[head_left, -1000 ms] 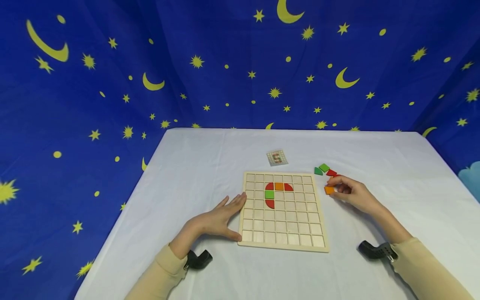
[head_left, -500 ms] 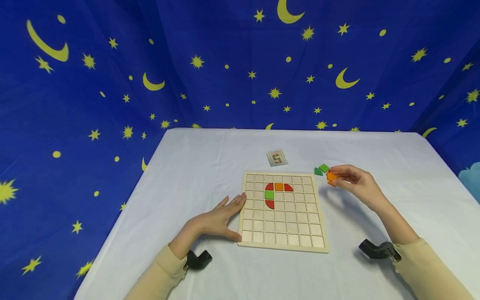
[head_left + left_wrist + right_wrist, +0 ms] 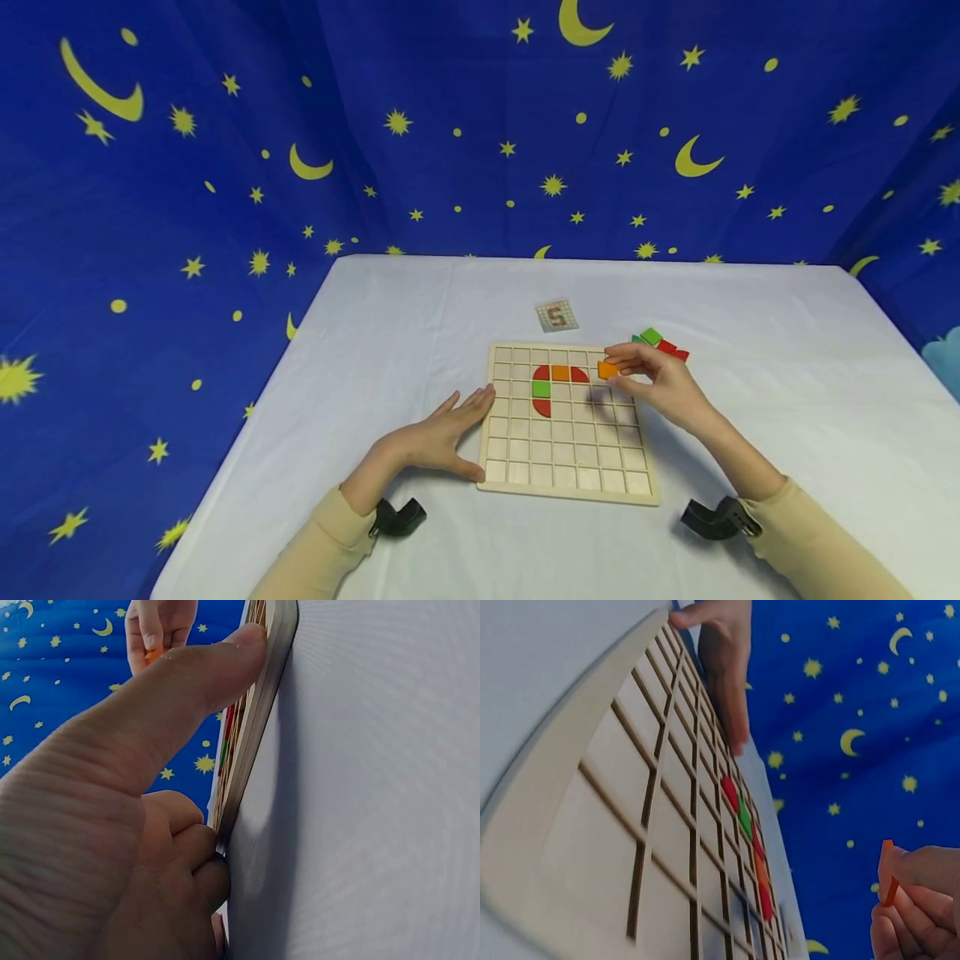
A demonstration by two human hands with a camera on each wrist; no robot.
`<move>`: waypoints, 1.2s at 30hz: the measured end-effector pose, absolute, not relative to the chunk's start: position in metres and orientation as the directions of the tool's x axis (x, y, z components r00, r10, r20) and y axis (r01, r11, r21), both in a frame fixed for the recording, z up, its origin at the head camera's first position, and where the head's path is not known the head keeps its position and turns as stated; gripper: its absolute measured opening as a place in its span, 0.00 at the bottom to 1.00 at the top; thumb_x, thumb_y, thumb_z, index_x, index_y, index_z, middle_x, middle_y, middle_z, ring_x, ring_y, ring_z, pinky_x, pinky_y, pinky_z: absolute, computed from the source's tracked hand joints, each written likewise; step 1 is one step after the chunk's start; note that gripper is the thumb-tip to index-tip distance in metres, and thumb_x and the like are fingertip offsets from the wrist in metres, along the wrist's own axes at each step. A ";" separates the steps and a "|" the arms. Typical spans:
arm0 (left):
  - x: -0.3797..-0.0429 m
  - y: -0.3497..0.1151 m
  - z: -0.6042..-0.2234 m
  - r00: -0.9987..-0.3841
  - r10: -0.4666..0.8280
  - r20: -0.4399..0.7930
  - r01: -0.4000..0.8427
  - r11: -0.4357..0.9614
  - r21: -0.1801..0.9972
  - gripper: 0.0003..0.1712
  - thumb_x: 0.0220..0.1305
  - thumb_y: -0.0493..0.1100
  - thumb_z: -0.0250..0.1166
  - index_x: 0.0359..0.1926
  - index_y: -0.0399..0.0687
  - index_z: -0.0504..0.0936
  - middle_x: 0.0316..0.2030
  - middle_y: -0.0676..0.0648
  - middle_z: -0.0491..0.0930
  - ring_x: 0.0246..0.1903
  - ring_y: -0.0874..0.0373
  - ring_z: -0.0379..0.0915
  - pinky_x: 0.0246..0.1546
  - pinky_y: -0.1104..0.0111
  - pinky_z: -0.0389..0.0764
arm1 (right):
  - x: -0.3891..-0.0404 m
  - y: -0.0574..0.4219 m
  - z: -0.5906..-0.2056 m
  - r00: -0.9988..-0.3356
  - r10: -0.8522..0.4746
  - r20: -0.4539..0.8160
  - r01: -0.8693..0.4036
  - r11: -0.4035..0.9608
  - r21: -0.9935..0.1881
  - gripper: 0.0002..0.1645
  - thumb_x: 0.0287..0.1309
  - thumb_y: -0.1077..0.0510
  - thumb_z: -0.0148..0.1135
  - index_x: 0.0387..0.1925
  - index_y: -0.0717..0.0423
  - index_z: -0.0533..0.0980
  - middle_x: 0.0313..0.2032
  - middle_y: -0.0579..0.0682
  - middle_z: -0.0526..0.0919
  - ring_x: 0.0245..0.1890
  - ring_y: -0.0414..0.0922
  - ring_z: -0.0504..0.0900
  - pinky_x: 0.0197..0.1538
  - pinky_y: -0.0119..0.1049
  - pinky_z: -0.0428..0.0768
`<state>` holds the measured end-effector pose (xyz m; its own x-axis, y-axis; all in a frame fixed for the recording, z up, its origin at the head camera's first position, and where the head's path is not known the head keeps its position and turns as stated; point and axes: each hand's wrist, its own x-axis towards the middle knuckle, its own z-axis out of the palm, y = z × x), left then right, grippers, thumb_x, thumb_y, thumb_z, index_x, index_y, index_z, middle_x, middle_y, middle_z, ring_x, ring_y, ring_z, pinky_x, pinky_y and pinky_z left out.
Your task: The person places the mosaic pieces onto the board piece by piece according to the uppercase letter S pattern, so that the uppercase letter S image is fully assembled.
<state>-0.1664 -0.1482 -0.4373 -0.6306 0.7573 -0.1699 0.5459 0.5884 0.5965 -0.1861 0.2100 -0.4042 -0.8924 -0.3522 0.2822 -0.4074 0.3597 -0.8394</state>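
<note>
My right hand (image 3: 663, 387) pinches an orange square tile (image 3: 607, 370) between thumb and fingers, held over the upper right of a wooden grid board (image 3: 570, 495). The same tile (image 3: 889, 874) appears edge-on in the right wrist view. My left hand (image 3: 435, 437) lies at the board's left edge, fingers spread, with thumb and fingertips on the rim. Set into the grid are an orange square (image 3: 560, 373), a green square (image 3: 541, 389) and three rounded red pieces, one of them a red piece (image 3: 542, 407) below the green square.
Beyond the board lies a small pattern card (image 3: 557, 316) with an S-like figure on a grid. Loose pieces, including a green tile (image 3: 651, 336) and a red tile (image 3: 678, 355), lie past the board's upper right corner, partly behind my right hand. White cloth covers the table (image 3: 405, 308).
My right hand has lifted the orange square tile from beside the loose pieces and carried it left over the board. The left hand has stayed in place.
</note>
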 end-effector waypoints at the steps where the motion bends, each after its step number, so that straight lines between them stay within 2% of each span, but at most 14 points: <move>1: -0.166 -0.148 -0.437 -0.628 0.760 -0.168 0.547 0.585 0.598 0.66 0.50 0.60 0.71 0.73 0.37 0.37 0.73 0.43 0.33 0.71 0.54 0.28 0.68 0.56 0.30 | -0.185 0.207 -0.404 -0.892 -0.353 0.283 -0.411 0.368 -0.834 0.22 0.54 0.68 0.66 0.53 0.65 0.74 0.45 0.58 0.81 0.40 0.45 0.80 0.47 0.25 0.76; 3: -0.166 -0.148 -0.437 -0.628 0.760 -0.167 0.547 0.583 0.601 0.66 0.50 0.60 0.71 0.73 0.36 0.37 0.73 0.43 0.33 0.71 0.54 0.29 0.68 0.56 0.30 | -0.185 0.201 -0.403 -0.891 -0.355 0.283 -0.412 0.373 -0.831 0.23 0.54 0.68 0.66 0.53 0.64 0.74 0.45 0.57 0.82 0.40 0.46 0.80 0.46 0.26 0.77; 10: -0.166 -0.148 -0.437 -0.632 0.754 -0.180 0.550 0.600 0.581 0.67 0.50 0.61 0.71 0.73 0.38 0.35 0.73 0.45 0.31 0.71 0.56 0.27 0.68 0.59 0.29 | -0.174 0.177 -0.386 -0.888 -0.385 0.251 -0.402 0.387 -0.830 0.20 0.53 0.72 0.63 0.50 0.68 0.74 0.45 0.63 0.80 0.41 0.56 0.79 0.47 0.45 0.79; 14: -0.167 -0.148 -0.438 -0.632 0.755 -0.175 0.548 0.596 0.587 0.67 0.50 0.61 0.71 0.73 0.38 0.36 0.73 0.44 0.32 0.71 0.55 0.27 0.68 0.58 0.29 | -0.169 0.166 -0.384 -0.882 -0.419 0.216 -0.387 0.383 -0.839 0.20 0.53 0.72 0.64 0.49 0.70 0.74 0.46 0.65 0.79 0.43 0.58 0.79 0.47 0.51 0.77; 17: -0.167 -0.148 -0.438 -0.633 0.754 -0.176 0.547 0.597 0.587 0.67 0.50 0.61 0.71 0.73 0.38 0.35 0.73 0.44 0.32 0.71 0.56 0.27 0.68 0.59 0.29 | -0.170 0.162 -0.392 -0.864 -0.447 0.233 -0.411 0.356 -0.839 0.21 0.51 0.73 0.65 0.49 0.70 0.73 0.45 0.65 0.79 0.42 0.58 0.79 0.46 0.50 0.78; 22: -0.167 -0.148 -0.438 -0.630 0.757 -0.174 0.550 0.593 0.588 0.67 0.50 0.61 0.71 0.73 0.38 0.36 0.73 0.44 0.32 0.71 0.56 0.27 0.68 0.58 0.30 | -0.180 0.164 -0.417 -0.838 -0.470 0.275 -0.460 0.340 -0.820 0.24 0.50 0.71 0.67 0.50 0.67 0.73 0.43 0.58 0.80 0.41 0.52 0.80 0.45 0.46 0.79; 27: -0.167 -0.148 -0.438 -0.622 0.766 -0.164 0.556 0.579 0.596 0.66 0.50 0.60 0.71 0.73 0.37 0.36 0.73 0.43 0.32 0.71 0.53 0.28 0.68 0.56 0.30 | -0.184 0.166 -0.426 -0.835 -0.486 0.259 -0.460 0.357 -0.813 0.24 0.52 0.67 0.68 0.51 0.65 0.73 0.44 0.52 0.80 0.42 0.46 0.80 0.46 0.39 0.79; 36: -0.166 -0.149 -0.437 -0.630 0.759 -0.165 0.551 0.587 0.594 0.66 0.50 0.60 0.71 0.73 0.38 0.36 0.73 0.43 0.33 0.71 0.54 0.29 0.68 0.57 0.30 | -0.184 0.163 -0.435 -0.844 -0.488 0.223 -0.444 0.402 -0.801 0.22 0.50 0.68 0.68 0.49 0.63 0.73 0.41 0.50 0.80 0.40 0.45 0.80 0.44 0.38 0.80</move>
